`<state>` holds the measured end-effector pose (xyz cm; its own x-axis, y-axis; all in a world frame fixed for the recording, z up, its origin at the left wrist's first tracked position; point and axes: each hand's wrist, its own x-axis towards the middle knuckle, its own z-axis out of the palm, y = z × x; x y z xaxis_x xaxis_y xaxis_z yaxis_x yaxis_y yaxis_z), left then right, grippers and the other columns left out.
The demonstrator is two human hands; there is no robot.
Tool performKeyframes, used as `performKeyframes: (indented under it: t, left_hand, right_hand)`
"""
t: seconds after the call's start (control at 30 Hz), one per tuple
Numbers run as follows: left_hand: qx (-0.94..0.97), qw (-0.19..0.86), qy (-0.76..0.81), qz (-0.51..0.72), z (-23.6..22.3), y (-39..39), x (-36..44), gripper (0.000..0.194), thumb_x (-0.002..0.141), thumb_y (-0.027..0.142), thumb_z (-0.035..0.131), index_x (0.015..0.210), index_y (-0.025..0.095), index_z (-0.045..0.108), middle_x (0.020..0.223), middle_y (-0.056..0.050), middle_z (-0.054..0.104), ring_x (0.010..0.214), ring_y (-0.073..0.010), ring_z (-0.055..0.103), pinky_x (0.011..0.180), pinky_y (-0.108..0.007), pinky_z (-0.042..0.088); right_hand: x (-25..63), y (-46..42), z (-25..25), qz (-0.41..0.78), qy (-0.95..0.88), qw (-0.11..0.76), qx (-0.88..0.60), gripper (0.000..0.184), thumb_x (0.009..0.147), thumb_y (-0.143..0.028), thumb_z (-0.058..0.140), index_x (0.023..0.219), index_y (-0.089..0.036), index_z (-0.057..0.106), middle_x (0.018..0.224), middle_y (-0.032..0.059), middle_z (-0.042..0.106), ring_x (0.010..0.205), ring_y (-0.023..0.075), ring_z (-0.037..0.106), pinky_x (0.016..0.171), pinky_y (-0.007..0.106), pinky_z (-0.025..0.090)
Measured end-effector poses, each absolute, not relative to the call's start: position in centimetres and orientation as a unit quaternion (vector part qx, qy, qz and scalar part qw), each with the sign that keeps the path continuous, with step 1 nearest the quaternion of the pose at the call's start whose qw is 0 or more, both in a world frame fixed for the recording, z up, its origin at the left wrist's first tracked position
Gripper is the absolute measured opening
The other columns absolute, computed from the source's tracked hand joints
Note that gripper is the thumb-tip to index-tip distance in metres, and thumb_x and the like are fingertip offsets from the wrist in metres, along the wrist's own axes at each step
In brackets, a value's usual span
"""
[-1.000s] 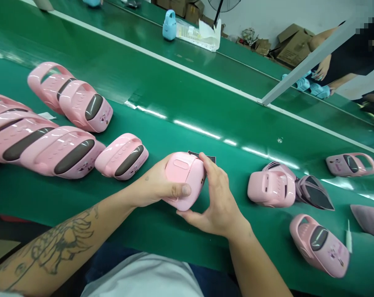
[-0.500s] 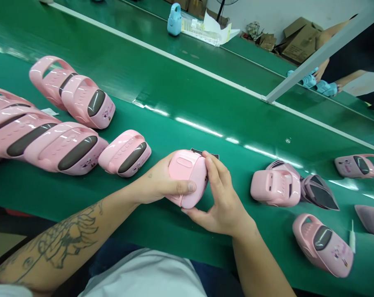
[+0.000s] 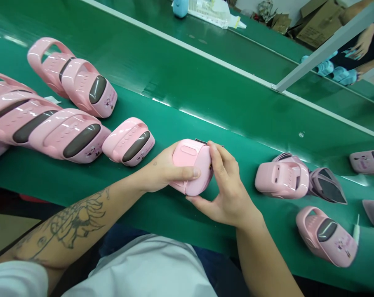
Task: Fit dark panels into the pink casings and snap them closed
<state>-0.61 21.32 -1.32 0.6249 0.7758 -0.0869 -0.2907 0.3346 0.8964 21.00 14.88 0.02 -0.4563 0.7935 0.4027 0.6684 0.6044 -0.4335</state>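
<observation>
A pink plastic device (image 3: 191, 165) with rounded corners is held between my hands, its face with a raised oblong bar turned up. My left hand (image 3: 171, 171) grips it from the left, thumb pressed flat on top. At its right edge, my right hand (image 3: 228, 181) holds it with the fingertips at the far corner and the thumb at the near one. A dark flat piece (image 3: 202, 141) shows just behind it, partly hidden by fingers. Nearest on the left lies a similar pink device (image 3: 129, 142) with a handle and dark window.
Several pink handled devices (image 3: 71, 138) crowd the left of the green bench (image 3: 149, 206). Another pink device (image 3: 281, 179) lies right, by dark-windowed panels (image 3: 327, 185). A screwdriver-like tool (image 3: 356, 231) sits near a printed device (image 3: 327, 237). Across the bench, a co-worker's hand (image 3: 363, 43) is above blue pieces.
My grip on the pink device looks the same. The camera view has shifted slightly, moving the bench contents within it. One co-worker's hand has lifted off the blue pieces.
</observation>
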Motion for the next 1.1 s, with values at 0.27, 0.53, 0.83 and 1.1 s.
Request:
performKeyframes:
  t: [0.27, 0.53, 0.83, 1.1]
  left_hand:
    - [0.449, 0.778, 0.273, 0.345, -1.50, 21.09, -0.48, 0.076, 0.076, 0.044, 0.097, 0.139, 0.015, 0.065, 0.137, -0.019, 0.074, 0.122, -0.0369, 0.072, 0.094, -0.043, 0.060]
    - [0.445, 0.778, 0.271, 0.352, -1.64, 20.88, -0.48, 0.072, 0.078, 0.041, 0.096, 0.137, 0.015, 0.065, 0.127, -0.016, 0.075, 0.115, -0.0327, 0.072, 0.093, -0.040, 0.059]
    - [0.447, 0.777, 0.267, 0.355, -1.84, 21.02, -0.39, 0.074, 0.077, 0.041, 0.098, 0.136, 0.013, 0.062, 0.122, -0.015, 0.075, 0.103, -0.0250, 0.071, 0.084, -0.032, 0.058]
    - [0.451, 0.769, 0.271, 0.362, -1.61, 20.96, -0.24, 0.073, 0.077, 0.043, 0.097, 0.135, 0.014, 0.065, 0.129, -0.017, 0.076, 0.105, -0.0270, 0.074, 0.082, -0.032, 0.059]
  right_hand:
    - [20.92, 14.86, -0.33, 0.119, -0.843, 0.299, -0.431, 0.117, 0.095, -0.051, 0.081, 0.181, -0.028, 0.004, 0.174, 0.0221, 0.039, 0.160, 0.0450, 0.045, 0.127, 0.071, 0.047]
    - [20.62, 14.81, -0.58, 0.117, -0.836, 0.312, -0.436, 0.117, 0.095, -0.054, 0.083, 0.181, -0.025, 0.009, 0.172, 0.0235, 0.041, 0.159, 0.0452, 0.046, 0.127, 0.071, 0.046]
    - [20.82, 14.90, -0.90, 0.145, -0.834, 0.313, -0.430, 0.121, 0.094, -0.067, 0.080, 0.181, -0.019, 0.011, 0.174, 0.0262, 0.038, 0.163, 0.0434, 0.042, 0.131, 0.068, 0.044]
    - [20.40, 14.89, -0.72, 0.155, -0.827, 0.338, -0.422, 0.108, 0.100, -0.063, 0.074, 0.180, -0.019, 0.016, 0.173, 0.0256, 0.040, 0.163, 0.0400, 0.041, 0.131, 0.069, 0.043]
